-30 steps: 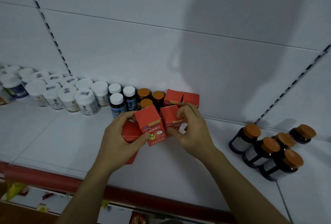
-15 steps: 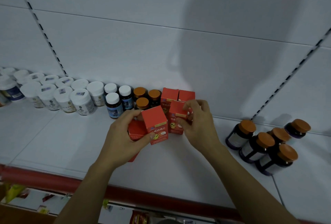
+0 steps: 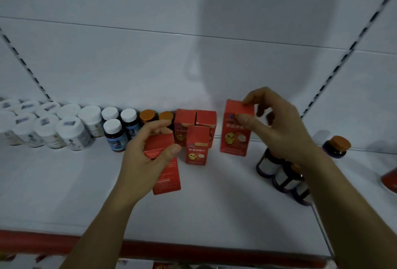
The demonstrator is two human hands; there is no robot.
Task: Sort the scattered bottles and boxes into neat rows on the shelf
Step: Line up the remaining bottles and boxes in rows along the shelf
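Reviewer: Boxes, where are they?

Me: Left hand has its fingers and thumb curled round a tilted red box, low over the shelf, in front of the row. Right hand pinches an upright red box at its top: thumb on the front face, forefinger on the lid, other fingers loosely spread. It sits just right of the group. It looks lifted off the shelf, but I can't confirm from this angle.

Reviewer: Other reds?

Me: Three standing red boxes. Two are side by side against the back panel, and one is in front, close against them. All closed, contents unseen.

Reviewer: Bottles?

Me: Along the back from the left: white jars in two rows, then blue-label bottles with white caps, then two orange-capped bottles partly behind my left fingers. The glass is dark, so I can't read the fill level.

Reviewer: Right side?

Me: Clustered dark bottles sit mostly hidden under my right forearm. One lone orange-capped bottle stands apart, further right. Labels are blurred everywhere. A red object is cut off at the right edge. A red front rail runs along the shelf lip.
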